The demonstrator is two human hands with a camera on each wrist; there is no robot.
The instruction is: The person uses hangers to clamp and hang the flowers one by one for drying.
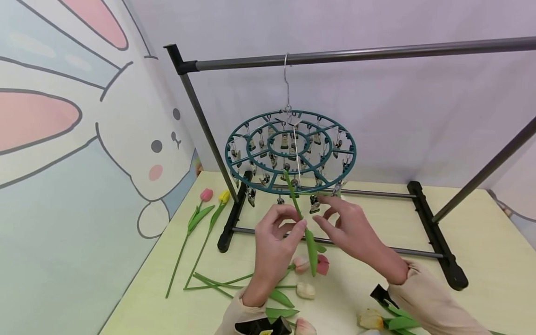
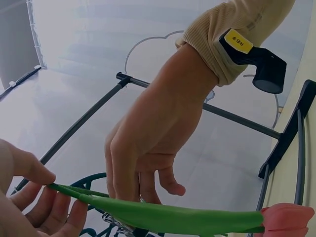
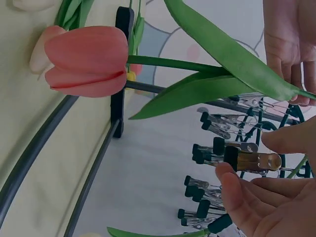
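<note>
My left hand (image 1: 278, 237) pinches the green stem of a pink-red artificial tulip (image 3: 89, 61) between thumb and fingers. The tulip hangs bloom down, its leaves (image 2: 177, 217) below the pinch and the thin stem end (image 1: 293, 195) pointing up toward the rack. Beside it, my right hand (image 1: 349, 228) reaches to a metal clip (image 3: 254, 161) with dark rubber tips at the front rim of a round green hanger (image 1: 353, 151). In the right wrist view the thumb is above this clip and the fingers below it, spread with a gap. Other clips dangle around the rings.
The hanger hooks over the bar (image 1: 356, 55) of a dark metal rack standing on the pale table (image 1: 481, 223). A pink tulip (image 1: 206, 194) and a yellow tulip (image 1: 224, 196) lie at left. Several more tulips, one cream (image 1: 305, 291), lie under the hands.
</note>
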